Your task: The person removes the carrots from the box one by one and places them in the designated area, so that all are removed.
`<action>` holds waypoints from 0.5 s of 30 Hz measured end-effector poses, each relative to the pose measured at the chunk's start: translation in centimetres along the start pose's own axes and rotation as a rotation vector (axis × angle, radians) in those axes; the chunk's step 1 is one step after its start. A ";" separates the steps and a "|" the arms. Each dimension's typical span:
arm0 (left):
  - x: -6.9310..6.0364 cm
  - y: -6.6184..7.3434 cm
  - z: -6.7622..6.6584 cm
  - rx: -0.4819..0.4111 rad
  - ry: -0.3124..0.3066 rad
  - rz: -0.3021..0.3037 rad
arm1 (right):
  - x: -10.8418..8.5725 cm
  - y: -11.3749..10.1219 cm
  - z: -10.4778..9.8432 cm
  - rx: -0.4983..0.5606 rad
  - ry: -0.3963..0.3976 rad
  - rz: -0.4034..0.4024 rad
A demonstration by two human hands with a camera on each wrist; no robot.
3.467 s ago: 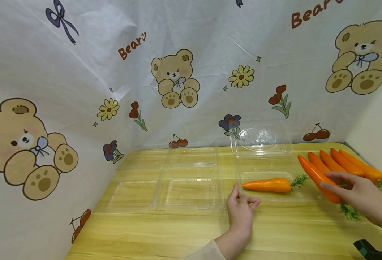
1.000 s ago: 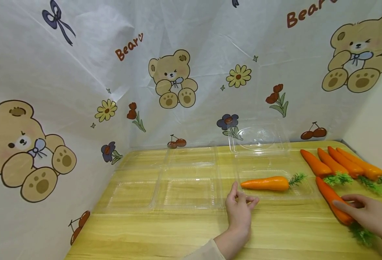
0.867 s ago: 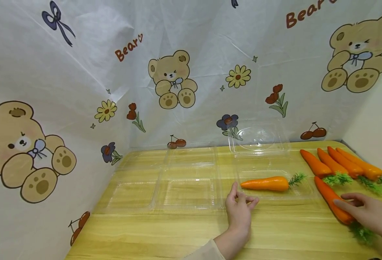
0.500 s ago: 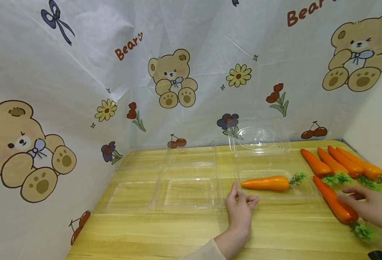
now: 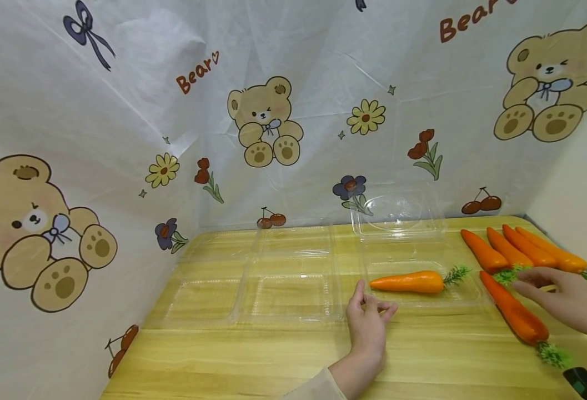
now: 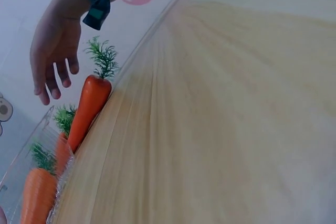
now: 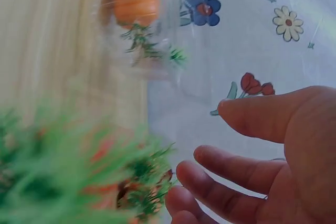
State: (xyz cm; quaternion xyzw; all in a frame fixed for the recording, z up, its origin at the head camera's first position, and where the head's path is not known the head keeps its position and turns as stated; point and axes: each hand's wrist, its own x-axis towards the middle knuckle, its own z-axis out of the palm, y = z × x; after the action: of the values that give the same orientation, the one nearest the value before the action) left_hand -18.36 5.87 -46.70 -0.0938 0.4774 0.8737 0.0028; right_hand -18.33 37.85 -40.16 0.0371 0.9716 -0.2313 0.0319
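My left hand (image 5: 368, 328) pinches the front left corner of a clear plastic container (image 5: 453, 304), its hinged lid (image 5: 398, 214) raised behind. An orange toy carrot (image 5: 410, 282) with green leaves lies across that container, tip to the left. To the right, my right hand (image 5: 568, 297) hovers just behind a single carrot (image 5: 515, 311) lying slanted on the table. Its thumb (image 7: 257, 116) and fingers (image 7: 236, 171) are apart with nothing between them. Nearby lies a row of several carrots (image 5: 520, 253); the hand hides some of their leaves.
Two more clear containers (image 5: 293, 320) stand side by side on the left of the wooden table (image 5: 253, 361). A cloth with printed bears (image 5: 268, 122) hangs behind and at the left. A dark device (image 5: 585, 383) shows at the lower right edge.
The carrot that my right hand was holding now lies on the table, let go in front of the row. That hand has moved back toward the row's leaves. My left hand stays put.
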 end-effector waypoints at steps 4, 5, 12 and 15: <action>0.0 0.0 0.0 0.000 0.002 0.002 | 0.7 -1.0 -0.4 -0.007 0.034 -0.108; 0.0 0.0 0.0 0.000 0.003 0.002 | 0.8 -1.4 -0.4 -0.010 0.046 -0.132; 0.0 0.1 0.0 0.001 0.008 0.000 | 1.8 -4.0 -0.9 0.003 0.050 -0.231; 0.0 0.1 0.1 0.003 0.013 -0.001 | 2.5 -5.0 -0.9 0.004 0.055 -0.283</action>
State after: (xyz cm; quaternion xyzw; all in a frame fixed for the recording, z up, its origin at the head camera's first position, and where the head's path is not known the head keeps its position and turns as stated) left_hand -18.41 5.84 -46.55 -0.0997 0.4785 0.8724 0.0001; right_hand -21.27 33.98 -37.37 -0.0942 0.9672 -0.2341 -0.0275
